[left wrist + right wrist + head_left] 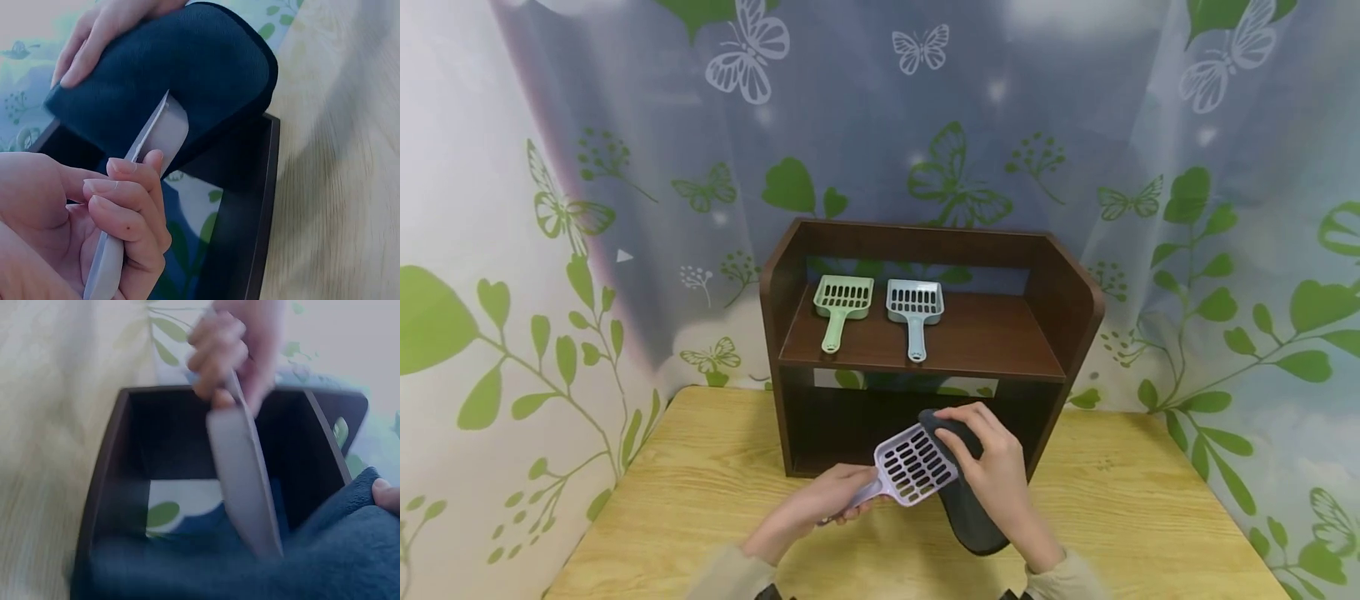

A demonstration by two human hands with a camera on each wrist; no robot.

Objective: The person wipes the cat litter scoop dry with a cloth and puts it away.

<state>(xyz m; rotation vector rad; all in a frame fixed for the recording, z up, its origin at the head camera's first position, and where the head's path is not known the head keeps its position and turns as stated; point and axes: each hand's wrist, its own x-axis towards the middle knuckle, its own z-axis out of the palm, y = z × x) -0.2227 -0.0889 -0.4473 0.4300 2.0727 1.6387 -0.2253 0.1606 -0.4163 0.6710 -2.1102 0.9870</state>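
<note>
My left hand (841,493) grips the handle of a pale purple slotted litter scoop (913,467), its fingers wrapped round it in the left wrist view. A dark cloth (970,517) hangs from my right hand (996,462), which pinches its upper edge between thumb and fingers. The cloth lies against the right edge of the scoop's head in the head view. From the left wrist view, the dark cloth (200,69) spreads behind the scoop (172,128). In the right wrist view the scoop (240,469) is seen edge-on and somewhat blurred.
Behind my hands stands a dark brown two-tier shelf (925,371) on a wooden table (700,500). A green litter scoop (842,300) and a light blue one (915,308) lie on its upper board. A leaf and butterfly patterned curtain (865,108) surrounds the table.
</note>
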